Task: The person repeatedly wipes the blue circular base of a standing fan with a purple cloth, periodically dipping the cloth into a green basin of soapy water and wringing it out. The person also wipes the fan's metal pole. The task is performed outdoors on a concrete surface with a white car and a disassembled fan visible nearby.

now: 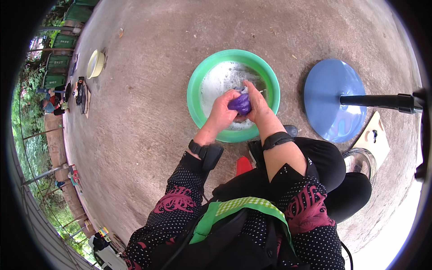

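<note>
A round green basin (pixel 195 110) with soapy, foamy water (pixel 219 77) stands on the floor in front of me. Over its near half, my left hand (pixel 222 110) and my right hand (pixel 258 104) close from both sides around a wet purple bundle (pixel 240 104), which looks like cloth. A paler, greyish part of it shows at the far end between my fingers. Part of the bundle is hidden by the hands. Black straps are around both of my wrists.
Right of the basin is a blue round stand base (pixel 333 94) with a black pole (pixel 377 101). Closer on that side are a wire fan cage (pixel 361 163) and a beige board (pixel 374 137). A pale yellow tub (pixel 95 64) and a person (pixel 55 102) are far left.
</note>
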Motion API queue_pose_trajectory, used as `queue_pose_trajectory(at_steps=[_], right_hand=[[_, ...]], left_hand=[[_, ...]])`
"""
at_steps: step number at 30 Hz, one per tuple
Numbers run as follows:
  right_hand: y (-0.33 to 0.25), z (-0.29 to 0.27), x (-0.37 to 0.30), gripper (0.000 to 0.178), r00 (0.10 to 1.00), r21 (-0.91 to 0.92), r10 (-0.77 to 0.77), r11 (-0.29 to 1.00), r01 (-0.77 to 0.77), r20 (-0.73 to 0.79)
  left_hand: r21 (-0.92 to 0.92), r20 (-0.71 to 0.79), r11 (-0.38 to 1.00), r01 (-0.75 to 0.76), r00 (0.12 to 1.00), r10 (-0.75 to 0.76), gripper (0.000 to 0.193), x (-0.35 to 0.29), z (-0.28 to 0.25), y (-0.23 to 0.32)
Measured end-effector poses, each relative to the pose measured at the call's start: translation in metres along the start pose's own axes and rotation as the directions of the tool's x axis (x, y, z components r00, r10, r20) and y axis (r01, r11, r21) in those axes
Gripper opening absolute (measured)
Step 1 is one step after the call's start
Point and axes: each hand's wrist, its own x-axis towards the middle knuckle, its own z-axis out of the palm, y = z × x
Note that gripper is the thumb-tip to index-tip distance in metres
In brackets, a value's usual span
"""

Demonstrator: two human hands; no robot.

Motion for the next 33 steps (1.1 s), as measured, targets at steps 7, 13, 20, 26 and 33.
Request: queue_pose_trajectory(at_steps=[7, 13, 20, 26, 33], right_hand=[[0.013, -0.003, 0.017, 0.037, 0.942, 0.001, -0.265, 0.963, 0.271, 0.206], [0.029, -0.015, 0.019, 0.021, 0.976, 0.353, -0.169, 0.929, 0.111, 0.138], [0.019, 0.009, -0.017, 0.029, 0.985, 0.293, -0.155, 0.94, 0.172, -0.081], [0.027, 0.018, -0.011, 0.039, 0.973, 0.122, -0.137, 0.979, 0.161, -0.188], [0.017, -0.001, 0.008, 0.041, 0.929, 0.079, -0.166, 0.976, 0.203, -0.332]], left_hand=[[-0.076, 0.008, 0.991, -0.114, 0.993, 0.115, 0.036, -0.017, 0.004, 0.036], [0.253, 0.053, 0.903, -0.346, 0.937, 0.345, 0.037, -0.004, 0.007, 0.007], [0.574, 0.084, 0.745, -0.339, 0.93, 0.359, 0.042, 0.009, -0.002, -0.04], [0.874, 0.007, 0.477, 0.089, 0.981, -0.196, 0.034, 0.018, -0.024, -0.092], [0.903, -0.027, 0.356, 0.24, 0.859, -0.512, 0.037, 0.031, -0.046, -0.122]])
